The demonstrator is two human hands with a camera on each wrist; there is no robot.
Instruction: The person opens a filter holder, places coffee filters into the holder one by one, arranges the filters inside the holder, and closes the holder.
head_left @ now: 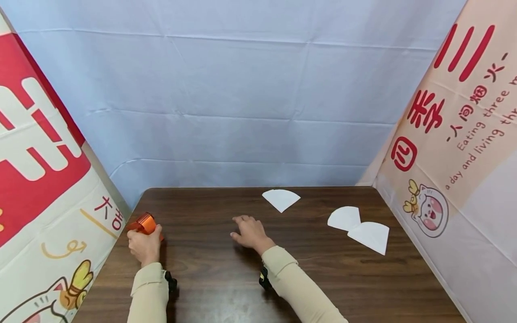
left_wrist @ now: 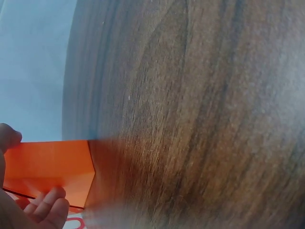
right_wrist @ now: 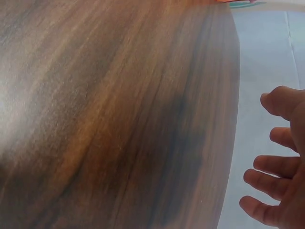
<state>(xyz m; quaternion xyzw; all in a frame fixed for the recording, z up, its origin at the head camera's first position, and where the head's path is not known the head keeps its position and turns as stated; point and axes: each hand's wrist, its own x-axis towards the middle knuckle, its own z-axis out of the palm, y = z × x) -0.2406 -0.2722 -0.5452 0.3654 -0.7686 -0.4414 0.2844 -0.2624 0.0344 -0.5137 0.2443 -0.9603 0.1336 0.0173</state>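
Note:
My left hand [head_left: 144, 246] grips an orange, box-like holder [head_left: 146, 222] with a glossy surface at the table's left side. In the left wrist view the thumb is on one side of the orange holder [left_wrist: 57, 160] and the fingers [left_wrist: 50, 208] are on the other; its inside is not visible. Over the middle of the table is my right hand [head_left: 252, 234], holding nothing. Its fingers [right_wrist: 269, 183] are spread and slightly bent in the right wrist view. Three white fan-shaped paper filters lie flat: one at the back [head_left: 281, 200], two touching at the right [head_left: 344, 218] [head_left: 370, 236].
Both hands work over a dark brown wood-grain table [head_left: 210, 278]. A pale blue curtain [head_left: 242, 112] hangs behind its back edge. Printed cloths stand at the left [head_left: 76, 206] and right [head_left: 456, 148]. Each wrist carries a small black device.

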